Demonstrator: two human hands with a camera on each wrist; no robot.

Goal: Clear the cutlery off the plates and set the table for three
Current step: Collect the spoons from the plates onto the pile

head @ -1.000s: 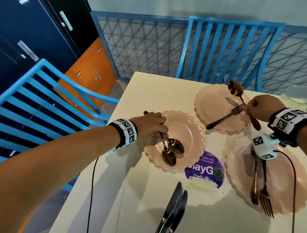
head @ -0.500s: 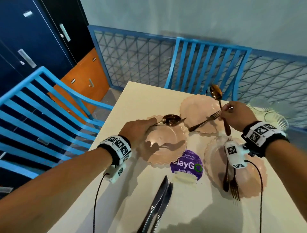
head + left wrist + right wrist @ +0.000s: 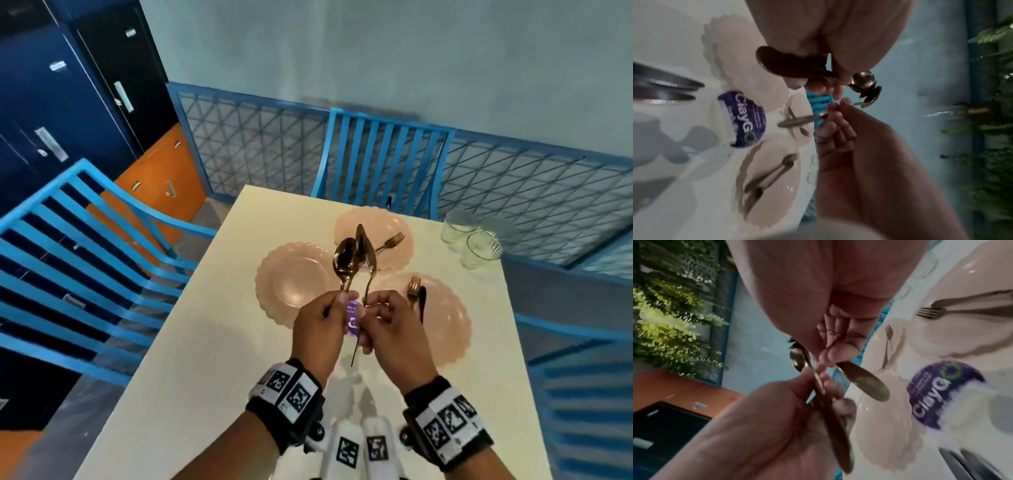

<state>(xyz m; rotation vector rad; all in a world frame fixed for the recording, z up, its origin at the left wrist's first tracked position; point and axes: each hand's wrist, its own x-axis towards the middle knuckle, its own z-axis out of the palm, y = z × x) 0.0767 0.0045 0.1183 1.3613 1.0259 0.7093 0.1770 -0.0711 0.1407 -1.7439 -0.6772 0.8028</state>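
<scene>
Both hands are raised together over the cream table (image 3: 219, 342). My left hand (image 3: 337, 301) grips the handles of two copper spoons (image 3: 344, 257), bowls up. My right hand (image 3: 373, 308) pinches a third spoon (image 3: 366, 250) upright beside them, and the bowls touch. Three pink scalloped plates lie beyond. The left plate (image 3: 294, 277) is bare. A fork (image 3: 390, 241) lies on the far plate (image 3: 397, 222). The right plate (image 3: 445, 325) carries a fork (image 3: 413, 289) and a darker piece of cutlery. Two steel knives (image 3: 663, 87) lie on the table near the purple sticker (image 3: 748, 120).
Three clear glasses (image 3: 472, 240) stand at the table's far right corner. Blue slatted chairs stand at the left (image 3: 85, 257), far (image 3: 380, 161) and right (image 3: 582, 377) sides. A blue mesh railing (image 3: 260, 154) runs behind the table.
Both hands have lifted their spoons off the plates and come together at the middle, spoons now upright. The fork stays on the far plate. The view has pulled back and up.
</scene>
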